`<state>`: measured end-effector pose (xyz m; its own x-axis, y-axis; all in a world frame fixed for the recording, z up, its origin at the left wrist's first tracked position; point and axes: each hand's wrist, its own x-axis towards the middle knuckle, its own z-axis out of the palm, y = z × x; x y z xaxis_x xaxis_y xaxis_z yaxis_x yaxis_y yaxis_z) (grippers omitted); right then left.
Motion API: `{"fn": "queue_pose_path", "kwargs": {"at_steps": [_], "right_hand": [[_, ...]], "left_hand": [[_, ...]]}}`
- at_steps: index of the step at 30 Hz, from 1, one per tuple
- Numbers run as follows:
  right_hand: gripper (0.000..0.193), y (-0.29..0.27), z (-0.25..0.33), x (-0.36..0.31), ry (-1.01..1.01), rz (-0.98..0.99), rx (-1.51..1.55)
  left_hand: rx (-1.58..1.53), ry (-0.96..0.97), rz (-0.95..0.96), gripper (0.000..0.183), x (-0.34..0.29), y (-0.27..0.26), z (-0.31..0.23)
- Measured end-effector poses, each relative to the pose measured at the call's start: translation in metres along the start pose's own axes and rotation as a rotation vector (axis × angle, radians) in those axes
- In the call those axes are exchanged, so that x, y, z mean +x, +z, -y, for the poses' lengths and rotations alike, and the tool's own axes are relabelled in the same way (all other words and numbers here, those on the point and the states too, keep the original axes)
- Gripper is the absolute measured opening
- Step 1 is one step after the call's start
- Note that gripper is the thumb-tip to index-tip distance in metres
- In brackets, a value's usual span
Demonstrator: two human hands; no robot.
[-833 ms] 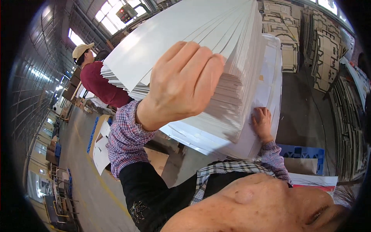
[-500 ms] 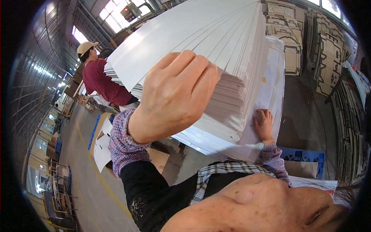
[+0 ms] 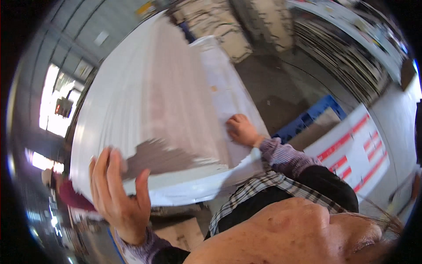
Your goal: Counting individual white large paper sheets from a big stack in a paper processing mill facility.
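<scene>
A tall stack of large white sheets point(image 3: 118, 101) stands in front of me, its edges blurred by motion. My left hand point(image 3: 121, 200) is open at the stack's near left corner, fingers pointing up and thumb held apart. Whether its fingertips touch the sheets I cannot tell. On the right side of the stack, my right hand point(image 3: 243, 130) rests on a white covering sheet point(image 3: 228, 88), fingers loosely bent and nothing seen in them.
Blue pallet point(image 3: 325, 108) and a white board with red stripes point(image 3: 358, 152) lie to my right. Behind them are stacked flat boards point(image 3: 340, 57), with tan cut panels point(image 3: 215, 26) at the far side. A person in a dark red shirt point(image 3: 74, 193) is at the left.
The view has swung to the right. My left hand has come down from above the stack and opened from a closed grip. The fanned upper sheets now lie closer together. My right hand stays beside the stack.
</scene>
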<state>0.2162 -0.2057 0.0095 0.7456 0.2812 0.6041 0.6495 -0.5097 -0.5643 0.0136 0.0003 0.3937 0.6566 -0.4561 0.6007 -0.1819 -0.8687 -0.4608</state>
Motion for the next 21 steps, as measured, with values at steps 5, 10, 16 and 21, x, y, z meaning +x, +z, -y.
{"fn": "queue_pose_path", "kwargs": {"at_steps": [5,10,16,21], "right_hand": [[0.033,-0.011,-0.003,0.003,0.01,0.005,-0.038],[0.035,-0.008,0.0,0.0,0.004,-0.005,-0.047],[0.035,-0.006,0.003,-0.002,-0.004,-0.025,-0.051],[0.035,-0.004,0.004,0.002,-0.026,-0.007,-0.041]], "left_hand": [[0.191,0.003,-0.039,0.051,0.009,0.013,-0.01],[0.212,-0.069,-0.035,0.046,0.014,0.014,-0.016],[0.226,-0.11,0.071,0.04,0.024,0.002,-0.022],[0.27,-0.098,0.035,0.043,0.021,0.0,-0.022]]}}
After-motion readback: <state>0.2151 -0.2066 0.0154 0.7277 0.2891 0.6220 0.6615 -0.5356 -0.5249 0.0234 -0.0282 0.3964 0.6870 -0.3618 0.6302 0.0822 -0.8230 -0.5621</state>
